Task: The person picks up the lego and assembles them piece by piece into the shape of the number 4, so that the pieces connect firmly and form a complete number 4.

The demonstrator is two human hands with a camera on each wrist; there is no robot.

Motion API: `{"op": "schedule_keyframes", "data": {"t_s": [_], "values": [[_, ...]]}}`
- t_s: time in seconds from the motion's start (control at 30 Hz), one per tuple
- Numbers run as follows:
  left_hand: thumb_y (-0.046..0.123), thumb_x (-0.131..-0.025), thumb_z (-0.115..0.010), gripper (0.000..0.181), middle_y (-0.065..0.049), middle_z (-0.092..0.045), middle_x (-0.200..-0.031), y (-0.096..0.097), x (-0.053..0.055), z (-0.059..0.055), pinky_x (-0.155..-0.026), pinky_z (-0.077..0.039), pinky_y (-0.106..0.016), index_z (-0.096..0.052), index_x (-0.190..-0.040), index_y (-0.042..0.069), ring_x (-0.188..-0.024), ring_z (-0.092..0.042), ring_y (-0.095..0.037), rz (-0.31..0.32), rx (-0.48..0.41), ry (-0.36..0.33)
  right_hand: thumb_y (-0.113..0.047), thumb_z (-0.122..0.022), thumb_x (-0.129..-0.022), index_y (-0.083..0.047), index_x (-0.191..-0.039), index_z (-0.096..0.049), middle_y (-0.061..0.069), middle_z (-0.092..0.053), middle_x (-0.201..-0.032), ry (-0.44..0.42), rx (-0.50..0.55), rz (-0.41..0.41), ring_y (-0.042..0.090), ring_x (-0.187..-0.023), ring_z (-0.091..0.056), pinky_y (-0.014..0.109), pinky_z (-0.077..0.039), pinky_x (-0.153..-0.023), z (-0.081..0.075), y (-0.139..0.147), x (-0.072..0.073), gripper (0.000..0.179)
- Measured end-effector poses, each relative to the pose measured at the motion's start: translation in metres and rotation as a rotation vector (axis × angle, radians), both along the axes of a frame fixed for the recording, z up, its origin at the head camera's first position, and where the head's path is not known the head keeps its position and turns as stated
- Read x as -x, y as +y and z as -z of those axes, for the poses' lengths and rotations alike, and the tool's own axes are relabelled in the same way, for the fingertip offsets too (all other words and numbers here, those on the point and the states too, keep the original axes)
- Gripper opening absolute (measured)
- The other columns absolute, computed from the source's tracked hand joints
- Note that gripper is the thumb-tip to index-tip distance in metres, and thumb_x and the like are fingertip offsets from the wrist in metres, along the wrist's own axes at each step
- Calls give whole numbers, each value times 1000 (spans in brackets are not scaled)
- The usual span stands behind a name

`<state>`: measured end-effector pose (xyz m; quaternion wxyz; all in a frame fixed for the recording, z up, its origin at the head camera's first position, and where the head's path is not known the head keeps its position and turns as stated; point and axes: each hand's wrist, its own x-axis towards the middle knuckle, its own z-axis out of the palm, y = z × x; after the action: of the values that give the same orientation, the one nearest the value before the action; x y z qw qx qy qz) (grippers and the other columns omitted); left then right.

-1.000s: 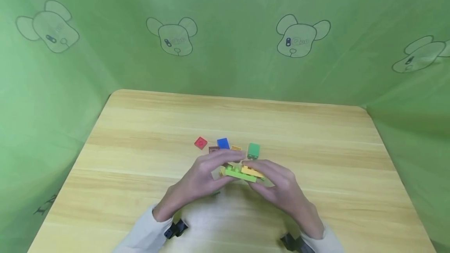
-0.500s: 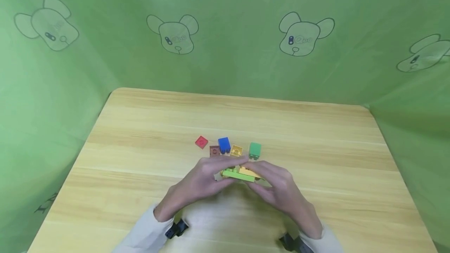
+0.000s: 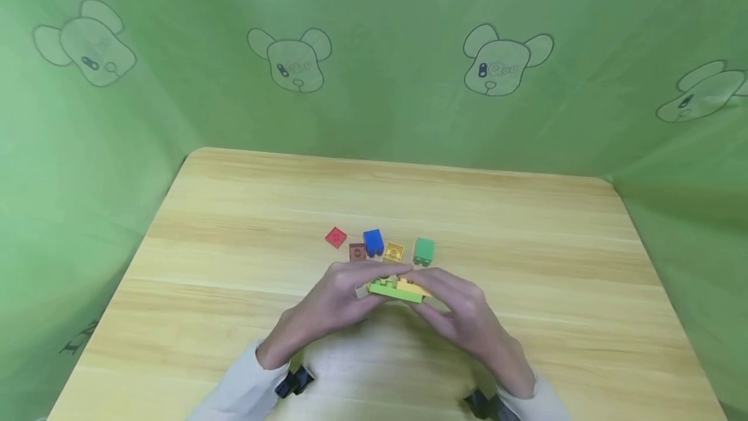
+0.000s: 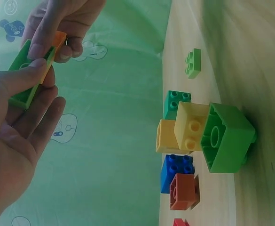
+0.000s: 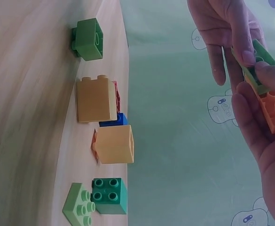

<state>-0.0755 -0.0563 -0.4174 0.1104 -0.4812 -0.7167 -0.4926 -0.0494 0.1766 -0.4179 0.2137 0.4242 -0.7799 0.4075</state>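
Both hands meet over the near middle of the table and hold one joined piece. It is a flat light green building brick with an orange-yellow brick on one end of its studs. The left hand pinches the green brick's left part between thumb and fingers. At the orange end, the right hand pinches from the other side. The left wrist view shows the thumbs pressed against the green brick's hollow underside. In the right wrist view the orange brick lies along the right fingers.
Beyond the hands lie red, brown-red, blue, yellow and dark green bricks. Nearer, a pale yellow brick, a green brick and a small light green brick stand on the wooden table.
The left fingers have come down slightly, showing more of the brown-red, blue and yellow bricks behind. The held piece has tilted and moved slightly left; both hands keep their hold.
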Motion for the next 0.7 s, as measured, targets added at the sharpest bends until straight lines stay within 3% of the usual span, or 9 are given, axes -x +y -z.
{"op": "schedule_keyframes", "data": {"t_s": [0.4, 0.57, 0.7], "values": [[-7, -87, -79, 40, -15, -72, -126, 1, -2, -4, -100, -55, -27, -70, -126, -5, -117, -69, -25, -3, -25, 2, -34, -62, -105, 8, -116, -61, 17, -72, -112, -48, -10, 47, 34, -100, -73, 23, -56, -95, -1, 1, -4, 43], [-8, -85, -80, 40, -15, -72, -125, -1, -4, -5, -100, -55, -28, -71, -124, -5, -116, -70, -26, -19, -39, -21, -32, -64, -104, 9, -118, -62, 17, -72, -113, -18, 17, 40, 32, -101, -72, 22, -56, -95, -2, 1, -3, 43], [-10, -83, -80, 40, -15, -74, -120, -7, -5, -6, -94, -58, -27, -72, -122, -4, -111, -72, -26, -66, -65, -46, -35, -63, -104, 9, -121, -63, 16, -71, -114, 19, 22, 96, 26, -97, -71, 18, -55, -95, -4, 3, -2, 47]]}}
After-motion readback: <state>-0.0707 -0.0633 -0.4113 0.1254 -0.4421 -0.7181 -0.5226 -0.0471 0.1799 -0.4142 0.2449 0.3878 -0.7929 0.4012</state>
